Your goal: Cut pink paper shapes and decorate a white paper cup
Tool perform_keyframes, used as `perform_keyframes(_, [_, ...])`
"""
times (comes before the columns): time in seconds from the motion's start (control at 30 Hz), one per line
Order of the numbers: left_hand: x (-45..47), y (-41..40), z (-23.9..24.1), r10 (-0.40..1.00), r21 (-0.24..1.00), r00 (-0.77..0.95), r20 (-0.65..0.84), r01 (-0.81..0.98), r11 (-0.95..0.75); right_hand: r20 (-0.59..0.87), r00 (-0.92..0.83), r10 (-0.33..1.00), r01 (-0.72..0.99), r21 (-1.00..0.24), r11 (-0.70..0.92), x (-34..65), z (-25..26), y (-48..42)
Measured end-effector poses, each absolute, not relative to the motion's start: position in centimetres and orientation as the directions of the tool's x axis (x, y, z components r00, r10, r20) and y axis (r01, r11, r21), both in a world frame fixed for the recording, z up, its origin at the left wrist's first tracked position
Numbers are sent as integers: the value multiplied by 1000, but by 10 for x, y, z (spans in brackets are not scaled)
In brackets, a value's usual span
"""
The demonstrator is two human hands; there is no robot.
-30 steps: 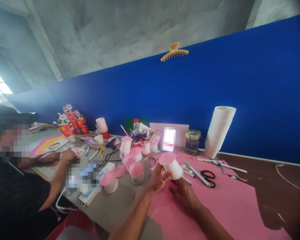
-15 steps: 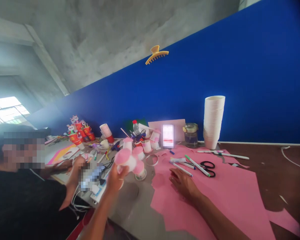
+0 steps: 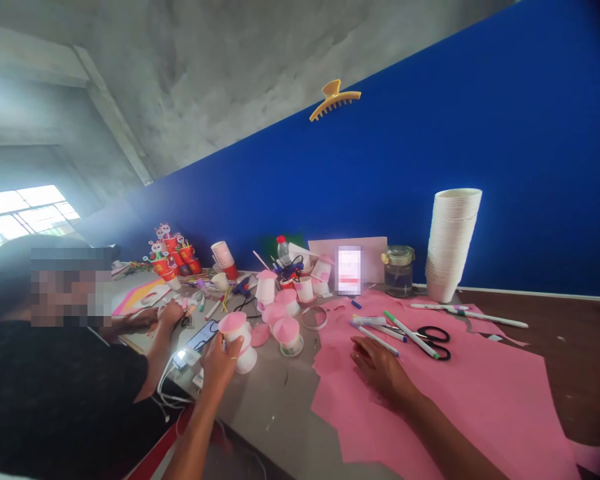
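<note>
My left hand (image 3: 220, 360) is closed round a white paper cup with a pink paper top (image 3: 236, 339), held upside down just above or on the grey table (image 3: 275, 413) at the left. My right hand (image 3: 380, 367) lies flat with its fingers spread on a large pink paper sheet (image 3: 455, 400). More pink-topped cups (image 3: 285, 330) stand just right of the held cup. Markers (image 3: 410, 333) and black scissors (image 3: 433, 333) lie on the pink sheet beyond my right hand.
A person in black (image 3: 55, 373) sits at the left, hands on the table by a phone (image 3: 200, 340). A tall stack of white cups (image 3: 450, 243), a glass jar (image 3: 397, 270), a glue gun (image 3: 243, 287) and red decorated cups (image 3: 173, 257) stand along the blue wall.
My left hand has carried the pink-topped cup from over the pink sheet leftward and down to the grey table near the phone. My right hand has stayed flat on the pink sheet.
</note>
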State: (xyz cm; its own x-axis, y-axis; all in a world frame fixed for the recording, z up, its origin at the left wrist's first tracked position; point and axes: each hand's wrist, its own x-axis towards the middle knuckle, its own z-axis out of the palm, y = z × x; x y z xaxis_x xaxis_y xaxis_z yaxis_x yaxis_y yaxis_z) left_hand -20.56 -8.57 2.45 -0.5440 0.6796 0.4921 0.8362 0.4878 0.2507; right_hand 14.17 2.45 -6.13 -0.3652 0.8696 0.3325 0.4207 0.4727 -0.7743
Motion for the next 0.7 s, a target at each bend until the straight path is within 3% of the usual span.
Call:
perform_keyframes(0.33, [-213,-88,7,682,288,-505,530,863,415,336,-383,860,425,-763,488,142,-62,25])
perform_keyframes(0.47, [-205,-94,12,587,364,-497,639,868,338,337,-367,867,420,-771,478,142,-56,23])
perform_keyframes(0.6, [-165,-102,15,503,424,-430,750,896,133,347,-358,867,396,-784,477,141,-52,23])
perform_keyframes(0.7, [-117,-97,10,668,493,-301,680,863,-113,312,-346,885,397,-806,439,142,-50,23])
